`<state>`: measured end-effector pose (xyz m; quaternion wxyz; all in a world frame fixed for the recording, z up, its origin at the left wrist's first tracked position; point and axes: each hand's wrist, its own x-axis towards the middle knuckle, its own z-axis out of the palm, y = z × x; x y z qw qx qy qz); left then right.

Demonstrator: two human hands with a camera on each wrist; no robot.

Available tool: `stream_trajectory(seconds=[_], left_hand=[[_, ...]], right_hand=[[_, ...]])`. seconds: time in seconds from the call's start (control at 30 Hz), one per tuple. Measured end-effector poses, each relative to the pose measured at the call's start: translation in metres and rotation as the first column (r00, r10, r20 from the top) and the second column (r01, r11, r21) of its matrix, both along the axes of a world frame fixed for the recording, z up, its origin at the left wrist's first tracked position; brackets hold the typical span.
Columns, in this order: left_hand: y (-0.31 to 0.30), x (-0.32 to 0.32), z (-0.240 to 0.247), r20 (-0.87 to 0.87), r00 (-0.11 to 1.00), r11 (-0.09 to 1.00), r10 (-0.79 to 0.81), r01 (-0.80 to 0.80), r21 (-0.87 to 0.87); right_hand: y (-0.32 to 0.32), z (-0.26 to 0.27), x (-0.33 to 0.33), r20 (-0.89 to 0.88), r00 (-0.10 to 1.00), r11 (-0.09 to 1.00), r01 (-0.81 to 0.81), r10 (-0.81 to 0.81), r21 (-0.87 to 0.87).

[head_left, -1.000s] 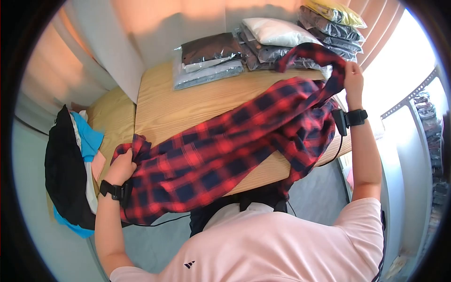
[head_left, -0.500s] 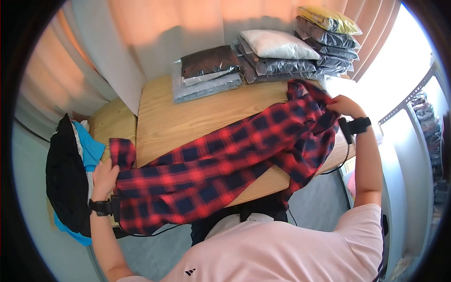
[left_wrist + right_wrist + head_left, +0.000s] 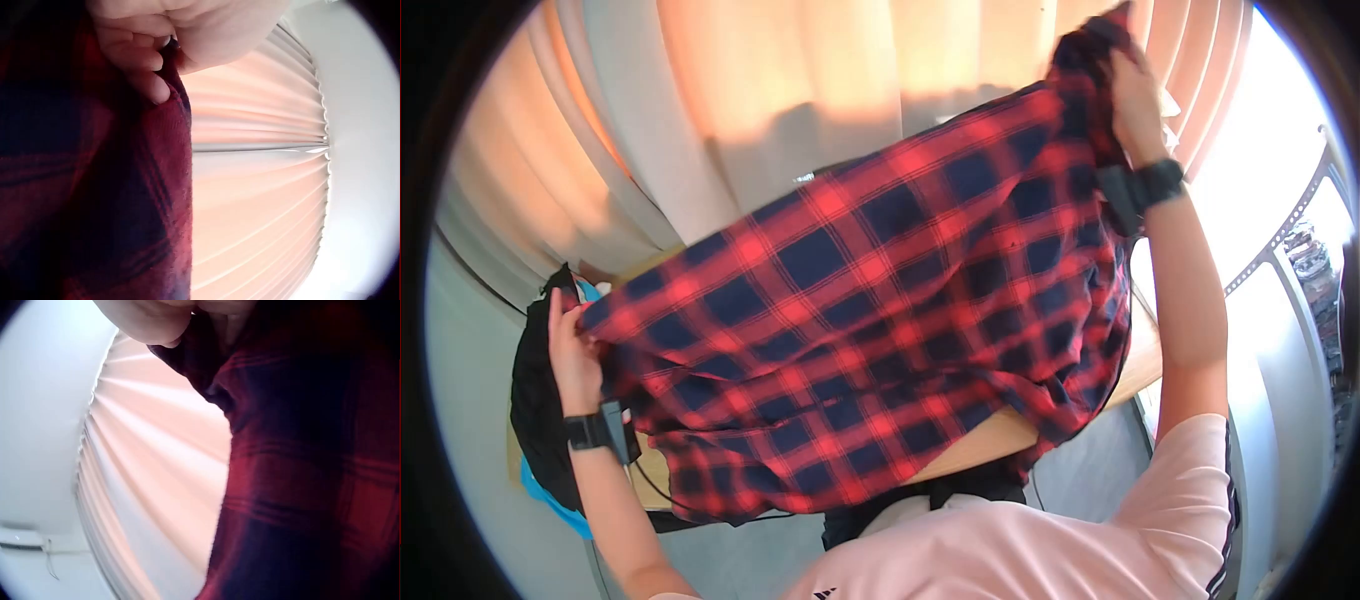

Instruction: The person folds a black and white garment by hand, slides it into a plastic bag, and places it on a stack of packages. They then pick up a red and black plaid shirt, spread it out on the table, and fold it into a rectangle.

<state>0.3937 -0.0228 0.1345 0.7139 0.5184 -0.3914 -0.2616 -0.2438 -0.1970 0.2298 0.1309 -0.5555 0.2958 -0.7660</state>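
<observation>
A red and navy plaid shirt (image 3: 850, 260) stretches between both hands, its upper edge lifted and slanting up to the right in the head view. The left hand (image 3: 578, 352) pinches its left end; in the left wrist view the fingers (image 3: 150, 86) curl over the cloth edge. At the upper right the right hand (image 3: 1138, 105) grips the bunched collar end, with that hand (image 3: 159, 319) partly cut off at the top of the right wrist view. Lower folds of the shirt lie over the wooden table's (image 3: 990, 445) front edge.
A black garment (image 3: 545, 390) with blue cloth (image 3: 550, 500) hangs over the table's left end. Curtains (image 3: 800, 70) stand behind the table. The raised shirt hides most of the tabletop and the bagged clothes at the back. A metal shelf (image 3: 1295, 260) stands at the right.
Both hands have raised the shirt's far edge, the right hand going up and away. The cloth has spread from a narrow strip into a wide sheet, covering the bagged stacks from view.
</observation>
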Motion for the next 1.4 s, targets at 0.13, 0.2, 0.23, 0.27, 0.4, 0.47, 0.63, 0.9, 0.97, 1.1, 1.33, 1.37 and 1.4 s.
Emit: stream_trajectory(seconds=[0.13,0.2,0.23,0.27,0.4,0.47,0.63,0.9,0.97,1.1,1.33,1.37,1.4], left_hand=[[-0.049,0.013,-0.034,-0.011,0.985,0.985,-0.173,0.174,0.024],[-0.064,0.004,-0.048,-0.073,0.978,0.97,-0.197,0.205,0.129],[-0.066,-0.007,-0.047,-0.022,0.985,0.97,-0.168,0.17,0.173],[-0.065,-0.019,-0.04,0.138,0.975,0.968,-0.176,0.146,0.203],[-0.026,-0.043,-0.034,0.527,0.753,0.913,-0.395,0.254,0.321],[0.008,-0.055,-0.024,0.651,0.652,0.912,-0.389,0.171,0.374],[0.062,-0.048,-0.024,0.722,0.586,0.886,-0.367,-0.016,0.464],[0.049,0.013,-0.122,0.805,0.346,0.856,-0.482,-0.012,0.518],[0.044,0.009,-0.132,0.874,0.241,0.897,-0.421,-0.033,0.441],[0.049,0.007,-0.131,0.869,0.172,0.845,-0.463,-0.21,0.492],[0.108,0.023,-0.103,0.947,0.265,0.943,-0.18,-0.226,0.243],[0.126,0.022,-0.094,0.958,0.275,0.952,-0.076,-0.266,0.152],[0.145,0.013,-0.082,0.964,0.264,0.936,0.009,-0.342,0.085]], right_hand=[[-0.058,-0.026,0.023,-0.5,0.746,0.897,0.336,-0.439,-0.286],[-0.06,-0.051,0.042,-0.482,0.872,0.954,0.065,0.089,0.294],[-0.04,-0.05,0.059,-0.493,0.846,0.824,0.126,0.201,0.553],[-0.042,-0.047,0.059,-0.621,0.724,0.808,0.152,0.302,0.57],[0.038,-0.058,0.075,-0.943,0.16,0.913,0.248,0.29,0.323],[0.081,-0.09,0.07,-0.827,0.271,0.855,0.022,0.493,0.518],[0.2,-0.131,0.082,-0.68,0.194,0.668,0.133,0.707,0.733],[0.273,-0.236,0.111,-0.758,0.425,0.747,0.236,0.495,0.621],[0.276,-0.248,0.113,-0.825,0.507,0.782,0.397,0.25,0.481],[0.277,-0.258,0.105,-0.82,0.552,0.758,0.467,0.152,0.455],[0.284,-0.261,0.084,-0.85,0.526,0.787,0.53,-0.014,0.316],[0.287,-0.261,0.077,-0.866,0.498,0.77,0.571,-0.051,0.284],[0.29,-0.263,0.067,-0.867,0.493,0.75,0.599,-0.069,0.281]])
